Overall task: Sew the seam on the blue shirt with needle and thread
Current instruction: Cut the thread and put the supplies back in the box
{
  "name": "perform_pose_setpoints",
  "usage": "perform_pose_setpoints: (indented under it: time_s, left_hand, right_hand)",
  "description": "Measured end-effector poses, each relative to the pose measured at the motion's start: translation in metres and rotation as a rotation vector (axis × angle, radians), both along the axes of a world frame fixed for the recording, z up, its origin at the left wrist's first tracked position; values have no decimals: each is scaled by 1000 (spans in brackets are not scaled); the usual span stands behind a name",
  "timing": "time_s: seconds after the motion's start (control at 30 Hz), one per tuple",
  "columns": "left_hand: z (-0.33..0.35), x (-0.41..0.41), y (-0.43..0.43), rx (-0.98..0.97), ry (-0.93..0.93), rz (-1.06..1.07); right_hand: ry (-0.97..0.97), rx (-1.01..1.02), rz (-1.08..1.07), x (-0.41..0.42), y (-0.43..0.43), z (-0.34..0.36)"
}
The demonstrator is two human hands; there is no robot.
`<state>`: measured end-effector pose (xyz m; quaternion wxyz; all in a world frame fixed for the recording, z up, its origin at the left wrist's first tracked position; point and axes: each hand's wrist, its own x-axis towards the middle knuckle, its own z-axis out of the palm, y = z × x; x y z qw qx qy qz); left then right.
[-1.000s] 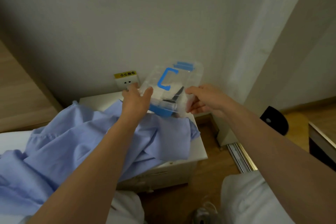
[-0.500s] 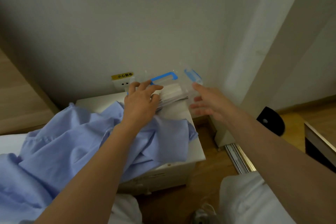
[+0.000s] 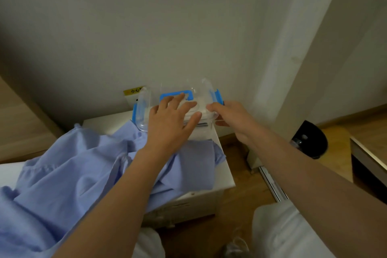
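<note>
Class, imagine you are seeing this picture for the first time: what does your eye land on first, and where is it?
The clear plastic box with blue clasps, on the white nightstand against the wall: the left hand presses flat on its lid, the right hand grips its right edge. Next, the blue shirt, draped from lower left across the nightstand.

Clear glossy plastic box (image 3: 144, 111), soft matt cloth shirt (image 3: 69, 176), smooth white nightstand (image 3: 225, 176), wood floor (image 3: 240, 192)
</note>
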<state>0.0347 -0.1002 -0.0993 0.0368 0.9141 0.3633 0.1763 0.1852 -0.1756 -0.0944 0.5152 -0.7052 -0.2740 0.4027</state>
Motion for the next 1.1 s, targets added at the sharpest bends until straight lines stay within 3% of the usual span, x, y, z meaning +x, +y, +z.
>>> perform_pose_setpoints:
  time_s: [0.33,0.47,0.57,0.63,0.7,0.77,0.87,1.1]
  left_hand:
    - [0,6,-2,7,66,37]
    - [2,0,7,-52,-31,-28]
    - [8,-10,18,41,-208,206]
    - [11,-20,26,-67,-188,473]
    - [9,-28,33,-379,-233,624]
    - [3,-33,39,-643,-419,634]
    - [4,-35,38,-543,-576,607]
    - [7,-28,35,-378,-578,554]
  right_hand:
    - [-471,75,41,-2,7,-7]
    - [-814,151,163,-9,6,-5]
    - [-1045,72,389,-14,1,-3]
    - [-1176,-14,507,-12,-3,-3]
    - [-1210,-15,512,-11,-3,-4]
    - [-1206,-1,491,-12,-3,-3]
    - [-1218,-2,474,-13,-1,-4]
    - [-1195,-20,462,-12,2,-5]
